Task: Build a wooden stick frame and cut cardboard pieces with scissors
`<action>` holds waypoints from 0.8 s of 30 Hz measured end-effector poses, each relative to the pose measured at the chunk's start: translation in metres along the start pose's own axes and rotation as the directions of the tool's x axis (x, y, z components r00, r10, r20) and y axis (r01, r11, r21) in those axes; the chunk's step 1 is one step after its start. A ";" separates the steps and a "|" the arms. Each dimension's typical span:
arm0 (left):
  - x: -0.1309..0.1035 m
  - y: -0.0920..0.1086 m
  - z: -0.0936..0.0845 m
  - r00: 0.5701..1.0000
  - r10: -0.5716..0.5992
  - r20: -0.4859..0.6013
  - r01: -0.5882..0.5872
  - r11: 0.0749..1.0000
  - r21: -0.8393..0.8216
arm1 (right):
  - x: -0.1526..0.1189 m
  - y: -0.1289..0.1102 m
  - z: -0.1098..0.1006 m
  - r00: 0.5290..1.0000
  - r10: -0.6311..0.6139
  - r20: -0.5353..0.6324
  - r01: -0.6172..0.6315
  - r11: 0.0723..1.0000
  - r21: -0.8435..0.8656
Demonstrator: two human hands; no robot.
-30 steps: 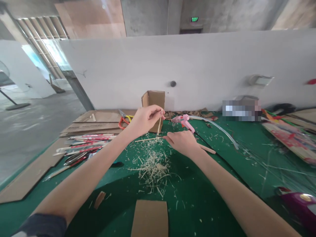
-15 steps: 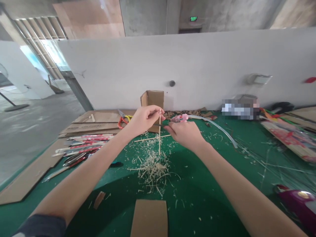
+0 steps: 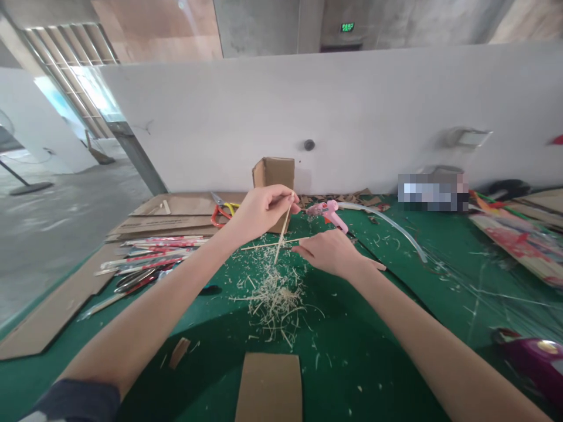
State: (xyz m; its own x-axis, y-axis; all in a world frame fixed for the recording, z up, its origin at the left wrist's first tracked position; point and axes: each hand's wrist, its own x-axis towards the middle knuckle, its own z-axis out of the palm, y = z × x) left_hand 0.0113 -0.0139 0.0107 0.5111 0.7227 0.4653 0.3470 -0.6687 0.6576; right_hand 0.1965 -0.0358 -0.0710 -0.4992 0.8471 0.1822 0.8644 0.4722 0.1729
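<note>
Nearest, on the green tabletop (image 3: 360, 357), a flat brown cardboard rectangle (image 3: 269, 387) lies at the near edge, centre; well apart on the near right, a rounded purple object (image 3: 532, 360) with a pale yellow disc, part out of sight. A small torn brown cardboard scrap (image 3: 179, 353) sits near left. Beyond the rectangle, a loose heap of curly, pale wood shavings (image 3: 277, 296), strands scattered round it. Just past the heap, the person's two bare hands at work. Right hand (image 3: 328, 251): fingers curled closed around a slim tool, mostly hidden, its tan end (image 3: 380, 265) poking out past the wrist. Left hand (image 3: 270, 208), a little farther: thumb and fingertips pinch the top of a thin, pale wooden stick (image 3: 281, 234), which slants down toward the near left, lower end above the shavings. Behind it a second thin, pale stick (image 3: 259, 247) lies nearly crosswise; whether the right fingers touch its right end, I cannot tell. To the left, a row of red-and-white wrapped packets (image 3: 153, 258). Farther, left, open scissors with red and yellow handles (image 3: 222, 215); right, a pink glue gun (image 3: 331, 214). Farthest on the table, a folded brown cardboard piece (image 3: 280, 171) stands upright before the white wall (image 3: 211, 129).
</note>
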 end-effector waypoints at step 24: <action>0.004 -0.007 -0.005 0.996 -0.021 -0.086 0.027 0.997 0.072 | 0.006 0.036 0.037 0.898 0.418 -0.139 -0.079 0.462 0.883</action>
State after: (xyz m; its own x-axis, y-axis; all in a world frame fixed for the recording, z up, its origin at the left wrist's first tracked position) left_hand 0.0069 -0.0059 0.0109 0.4341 0.7486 0.5011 0.4159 -0.6600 0.6257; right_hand 0.2273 -0.0048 -0.0991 -0.0950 0.9241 0.3700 0.4923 0.3667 -0.7894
